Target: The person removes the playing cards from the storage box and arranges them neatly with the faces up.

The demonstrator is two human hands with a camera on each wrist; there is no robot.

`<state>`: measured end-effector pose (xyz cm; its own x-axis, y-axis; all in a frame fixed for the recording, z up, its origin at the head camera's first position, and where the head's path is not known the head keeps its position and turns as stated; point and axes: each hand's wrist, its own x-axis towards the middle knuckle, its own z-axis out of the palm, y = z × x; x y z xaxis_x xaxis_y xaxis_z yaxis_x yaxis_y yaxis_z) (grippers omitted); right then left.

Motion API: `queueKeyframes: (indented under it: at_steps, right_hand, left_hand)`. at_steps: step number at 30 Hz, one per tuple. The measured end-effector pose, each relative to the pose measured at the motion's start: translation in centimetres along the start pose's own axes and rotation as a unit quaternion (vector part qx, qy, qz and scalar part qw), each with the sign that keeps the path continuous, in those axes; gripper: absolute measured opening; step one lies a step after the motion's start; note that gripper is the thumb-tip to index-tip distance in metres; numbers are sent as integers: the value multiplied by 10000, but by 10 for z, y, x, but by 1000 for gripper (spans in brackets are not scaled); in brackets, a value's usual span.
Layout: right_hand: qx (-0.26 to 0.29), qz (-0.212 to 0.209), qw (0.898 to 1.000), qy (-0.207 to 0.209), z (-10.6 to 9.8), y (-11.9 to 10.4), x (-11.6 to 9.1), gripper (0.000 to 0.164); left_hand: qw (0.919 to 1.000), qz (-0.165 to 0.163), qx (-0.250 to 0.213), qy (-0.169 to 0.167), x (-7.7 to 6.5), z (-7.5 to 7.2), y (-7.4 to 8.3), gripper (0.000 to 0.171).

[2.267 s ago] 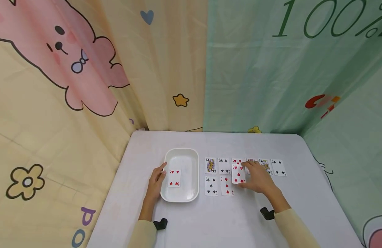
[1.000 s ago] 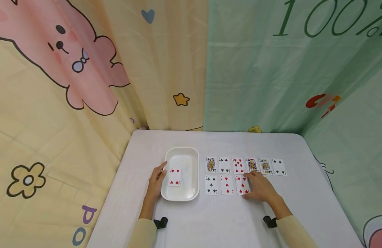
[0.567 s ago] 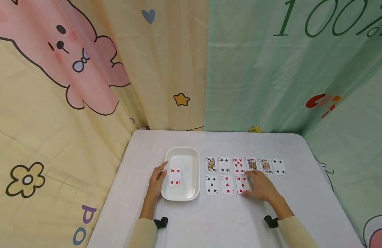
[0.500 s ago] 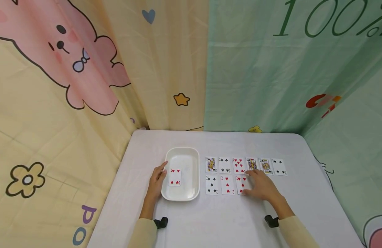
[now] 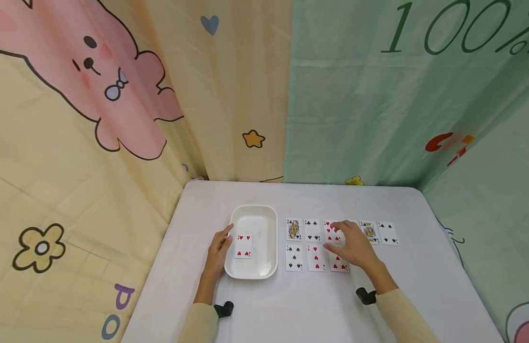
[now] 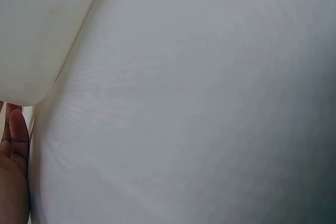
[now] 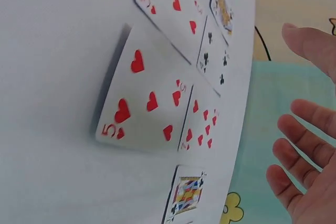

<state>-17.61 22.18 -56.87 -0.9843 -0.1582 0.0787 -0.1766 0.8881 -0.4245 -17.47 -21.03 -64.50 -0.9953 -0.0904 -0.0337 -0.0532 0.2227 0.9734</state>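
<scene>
My right hand (image 5: 352,243) hovers with spread fingers over the cards, holding nothing. Below it, the five of hearts (image 7: 144,95) lies third in the lower row, partly covered by the hand in the head view. Beside it are a hearts card (image 5: 317,258) with three pips in a column and a five of spades (image 5: 294,257). The seven of hearts (image 5: 332,232) in the upper row sits close to my fingertips. My left hand (image 5: 217,252) rests its fingers against the left side of a white tray (image 5: 272,243), which contains a four of hearts (image 5: 243,247).
Also in the upper row are a picture card (image 5: 293,229), a four of clubs (image 5: 312,230), another picture card (image 5: 369,232) and a four of spades (image 5: 388,233). A further picture card is mostly behind the right hand. Printed curtains (image 5: 230,95) border the white table (image 5: 299,309).
The five of hearts went from over the seven of hearts down to the lower row, where my right hand let it go. That hand then rose up and left. The left hand stayed at the tray.
</scene>
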Motion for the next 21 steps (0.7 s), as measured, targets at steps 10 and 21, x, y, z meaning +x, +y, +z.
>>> queueKeyframes:
  at_steps: [10, 21]
  right_hand:
    - [312, -462, 9982, 198, 5, -39, 26, 71]
    - [486, -813, 9955, 9, 17, -78, 52, 74]
  left_hand:
    - [9999, 153, 47, 21, 1, 0, -2, 41]
    - [9998, 132, 97, 95, -1, 2, 0, 41]
